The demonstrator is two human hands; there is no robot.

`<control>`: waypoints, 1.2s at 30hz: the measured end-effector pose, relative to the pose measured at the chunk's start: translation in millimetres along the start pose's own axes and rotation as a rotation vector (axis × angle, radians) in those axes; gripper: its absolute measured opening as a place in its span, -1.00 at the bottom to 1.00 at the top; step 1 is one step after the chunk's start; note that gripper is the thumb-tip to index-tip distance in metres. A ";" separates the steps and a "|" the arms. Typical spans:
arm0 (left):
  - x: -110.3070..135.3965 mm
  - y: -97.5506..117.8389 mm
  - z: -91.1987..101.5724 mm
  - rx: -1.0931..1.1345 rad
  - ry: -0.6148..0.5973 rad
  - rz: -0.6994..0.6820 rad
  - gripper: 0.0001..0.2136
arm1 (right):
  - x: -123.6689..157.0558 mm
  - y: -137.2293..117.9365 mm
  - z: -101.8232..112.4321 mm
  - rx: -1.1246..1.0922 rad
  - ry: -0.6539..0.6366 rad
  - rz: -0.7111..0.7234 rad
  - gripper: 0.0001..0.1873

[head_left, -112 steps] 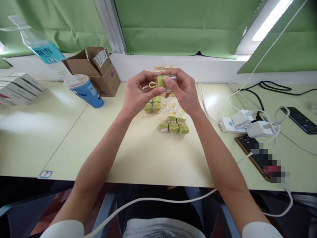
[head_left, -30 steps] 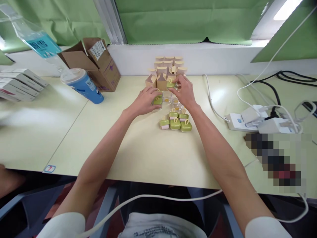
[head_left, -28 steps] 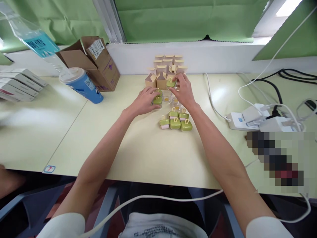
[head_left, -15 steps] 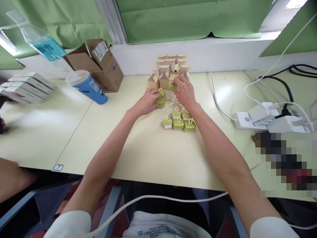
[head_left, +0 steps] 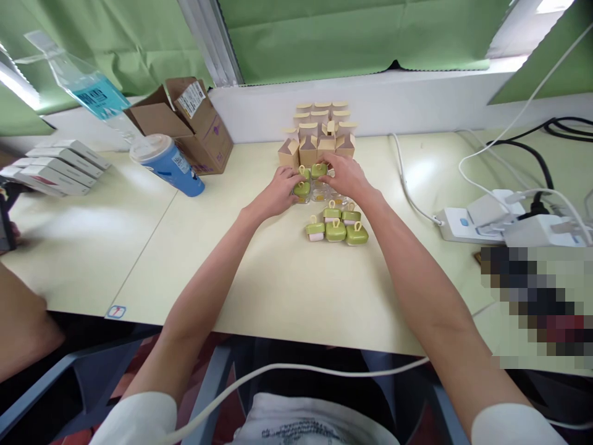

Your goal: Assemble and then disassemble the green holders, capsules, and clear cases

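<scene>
My left hand [head_left: 276,193] lies on the pale table [head_left: 259,272], its fingertips closed around a small green case with a yellow loop [head_left: 302,187]. Just to the right, my right hand [head_left: 346,177] pinches another green case [head_left: 319,170], held low and close to the first one. Small clear plastic boxes [head_left: 319,193] lie between and under my hands, partly hidden. In front of my right wrist sits a cluster of several green cases [head_left: 336,227]. Behind my hands stand rows of small tan cartons [head_left: 319,131].
A blue cup [head_left: 167,165], an open cardboard box [head_left: 188,127] and a tilted water bottle [head_left: 90,93] stand at the left. White flat boxes [head_left: 60,167] are stacked far left. A power strip [head_left: 467,224] with white cables lies right. Another person's arm [head_left: 18,321] shows bottom left.
My hands came down from chest height to the table. In the last second my right hand drew the green case back from the cartons toward my left hand. The view shifted slightly.
</scene>
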State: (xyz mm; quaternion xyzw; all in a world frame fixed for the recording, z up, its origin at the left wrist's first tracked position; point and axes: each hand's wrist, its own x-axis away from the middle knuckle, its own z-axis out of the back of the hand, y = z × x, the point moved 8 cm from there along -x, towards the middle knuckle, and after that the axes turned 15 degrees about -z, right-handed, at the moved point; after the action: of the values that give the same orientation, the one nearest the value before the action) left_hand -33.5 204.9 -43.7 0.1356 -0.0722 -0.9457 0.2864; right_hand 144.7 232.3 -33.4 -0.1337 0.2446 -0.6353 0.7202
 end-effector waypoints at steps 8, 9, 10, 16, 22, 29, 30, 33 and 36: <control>-0.2 0.8 -3.6 0.013 0.005 0.001 -0.47 | 4.1 4.4 -3.7 0.044 -0.106 -0.036 -0.62; 0.1 1.4 -3.2 0.018 -0.002 0.003 -0.45 | 4.5 5.1 -4.4 0.041 -0.116 -0.036 -0.60; 0.4 2.3 -1.9 0.023 -0.009 0.006 -0.44 | 4.7 5.3 -4.7 0.030 -0.128 -0.025 -0.59; -0.9 22.3 31.7 -0.028 0.094 -0.010 -0.50 | 4.8 4.1 22.2 -0.038 -0.031 0.026 -0.62; -4.5 45.7 46.3 -0.007 0.093 -0.001 -0.73 | 38.1 -39.1 32.2 0.044 -0.306 0.058 -0.76; -10.9 50.6 24.8 -0.084 0.116 0.013 -0.63 | 85.5 -80.8 12.9 0.303 -0.575 -0.050 -0.91; -12.3 52.8 19.1 -0.091 0.110 0.008 -0.63 | 88.5 -84.3 12.3 0.324 -0.578 -0.045 -0.89; -13.0 56.2 3.4 -0.063 0.077 0.061 -0.65 | 96.1 -92.7 10.0 0.327 -0.629 -0.013 -0.74; -10.3 57.7 -2.8 -0.017 0.093 0.126 -0.70 | 100.1 -92.9 8.4 0.340 -0.692 -0.014 -0.55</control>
State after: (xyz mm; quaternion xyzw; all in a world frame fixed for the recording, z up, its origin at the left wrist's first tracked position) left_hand 5.6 162.8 -31.8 0.1724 -0.0592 -0.9190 0.3495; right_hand 77.4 118.5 2.2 -0.2207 -0.1226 -0.5888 0.7678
